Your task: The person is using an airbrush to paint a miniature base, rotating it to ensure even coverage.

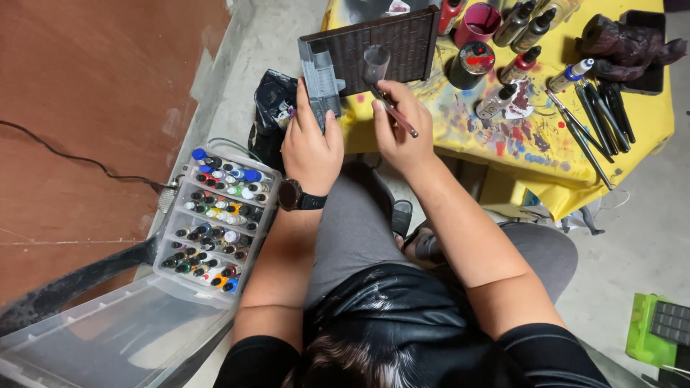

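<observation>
My left hand (310,147) grips a small grey model piece (321,85) held upright at the near edge of the yellow table (632,144). A black watch (296,195) sits on that wrist. My right hand (401,128) holds an airbrush (384,90) with a clear cup on top, its tip pointing towards the grey piece. Just beyond both hands a dark brown gridded panel (392,44) lies on the table.
A clear open case of several small paint bottles (215,223) stands at my left on the floor. On the paint-splattered table are dropper bottles (519,66), a pink cup (476,23), dark brushes (600,115) and a brown figure (625,47). A green box (658,334) lies at lower right.
</observation>
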